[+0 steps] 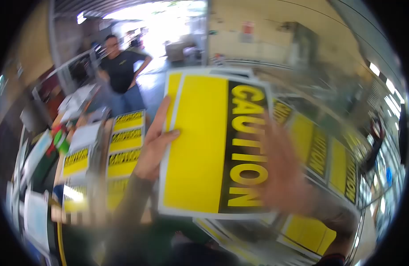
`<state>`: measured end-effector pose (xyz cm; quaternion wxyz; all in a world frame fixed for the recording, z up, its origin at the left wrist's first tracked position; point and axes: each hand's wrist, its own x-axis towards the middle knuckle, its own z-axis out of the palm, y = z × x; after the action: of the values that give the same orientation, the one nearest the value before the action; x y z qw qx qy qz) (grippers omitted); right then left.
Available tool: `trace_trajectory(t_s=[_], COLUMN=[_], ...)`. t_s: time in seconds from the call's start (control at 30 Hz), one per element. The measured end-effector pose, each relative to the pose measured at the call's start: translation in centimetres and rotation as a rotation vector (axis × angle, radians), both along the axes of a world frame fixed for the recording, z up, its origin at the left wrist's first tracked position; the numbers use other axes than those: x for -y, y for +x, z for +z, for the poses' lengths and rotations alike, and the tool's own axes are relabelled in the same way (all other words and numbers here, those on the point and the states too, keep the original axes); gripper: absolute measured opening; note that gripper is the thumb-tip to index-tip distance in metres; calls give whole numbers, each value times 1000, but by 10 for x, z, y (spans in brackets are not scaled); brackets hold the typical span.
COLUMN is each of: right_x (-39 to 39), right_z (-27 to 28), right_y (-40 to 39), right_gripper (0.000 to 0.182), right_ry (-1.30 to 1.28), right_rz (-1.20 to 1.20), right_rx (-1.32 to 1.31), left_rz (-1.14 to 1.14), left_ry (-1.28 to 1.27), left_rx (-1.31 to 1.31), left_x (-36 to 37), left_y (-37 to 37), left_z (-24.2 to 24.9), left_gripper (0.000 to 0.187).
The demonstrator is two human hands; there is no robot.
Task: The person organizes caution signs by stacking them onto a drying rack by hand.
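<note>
Upright in front of me is a small stack of yellow and black caution signs [200, 142], the lettering running sideways. My left hand [154, 144] grips the stack's left edge, thumb on the front face and the other fingers partly hidden behind. Over the right edge of the front sign is my right hand [284, 168], smeared by motion. Its fingers look stretched upward, but whether they grip or only touch the sheets cannot be made out. The stacked sheets are slightly out of line at the top and left.
More caution signs [317, 148] lie on the right, behind my right hand. Other printed caution sheets [124, 137] are laid out at left beside a white-topped stack [84, 135]. A green roll [60, 141] is farther left. Another person [120, 66] stands beyond the table.
</note>
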<state>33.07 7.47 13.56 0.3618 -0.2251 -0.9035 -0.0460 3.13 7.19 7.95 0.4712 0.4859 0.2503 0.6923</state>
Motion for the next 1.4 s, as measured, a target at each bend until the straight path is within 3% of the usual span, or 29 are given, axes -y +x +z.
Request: trace_trajectory(t_s=[0.03, 0.07, 0.1, 0.17, 0.2, 0.23, 0.27, 0.37, 0.43, 0.53, 0.63, 0.73, 0.8, 0.87, 0.97, 1.03, 1.1, 1.17, 1.2, 1.23, 1.3, 1.4], right_x=[-26, -45, -58, -64, -61, -51, -37, -9, 27, 87, 117, 128, 125, 121, 126, 127, 123, 122, 129, 150, 211, 298], right_z=[-4, 3, 14, 23, 18, 7, -5, -70, -128, -265, -375, -440, -469, -509, -523, -527, -529, -521, -512, -486, -459, -503], right_y=[1, -9, -24, -80, -108, -125, -160, -248, -295, -358, -386, -399, -391, -403, -412, -411, -434, -468, -486, -517, -575, -632], right_gripper=[92, 86, 77, 64, 58, 53, 47, 39, 36, 35, 37, 42, 47, 57, 61, 62, 60, 58, 54, 53, 54, 60], right_ry=[36, -30, -468, -982, -1037, -1075, -964, -1008, -1084, -1132, -1217, -1193, -1268, -1271, -1216, -1183, -1197, -1337, -1353, -1442, -850, -898], right_rz=[-86, -186, -49, 160, 261, 355, 350, 349, 340, 433, 348, 399, 37, 471, 439, 275, 295, 547, 618, 701, 902, 1146], right_rx=[-168, -294, -486, -579, -522, -486, -491, -408, -284, -370, -343, -418, 4, -310, -392, -162, -203, -205, -88, 69, 277, 600], left_rz=[57, 128, 352, 640, 736, 742, 753, 888, 825, 1034, 1127, 1142, 1125, 1196, 1180, 1211, 1275, 1418, 1582, 1700, 1900, 2253], left_ry=[101, 188, 259, 416, 516, 457, 421, 96, -18, -126, -232, -356, -455, -441, -558, -562, -616, -710, -708, -686, -699, -1021], left_rx=[35, 67, -117, -406, -517, -535, -552, -661, -340, -223, -179, -239, -444, -301, -234, -224, -100, 24, 65, 295, 751, 788], left_x=[12, 25, 39, 57, 73, 99, 116, 181, 217, 267, 301, 322, 333, 337, 340, 336, 336, 357, 370, 381, 404, 443], left_y=[-12, -26, -42, -89, -104, -116, -138, -221, -245, -260, -278, -283, -286, -287, -280, -275, -264, -248, -238, -224, -198, -174], left_z=[-3, -8, -8, -17, -13, -21, -25, -68, -123, -237, -333, -397, -412, -447, -457, -464, -453, -442, -429, -435, -443, -515], left_gripper=[85, 86, 89, 97, 99, 98, 97, 92, 87, 72, 63, 65, 70, 67, 66, 57, 56, 55, 50, 50, 54, 59])
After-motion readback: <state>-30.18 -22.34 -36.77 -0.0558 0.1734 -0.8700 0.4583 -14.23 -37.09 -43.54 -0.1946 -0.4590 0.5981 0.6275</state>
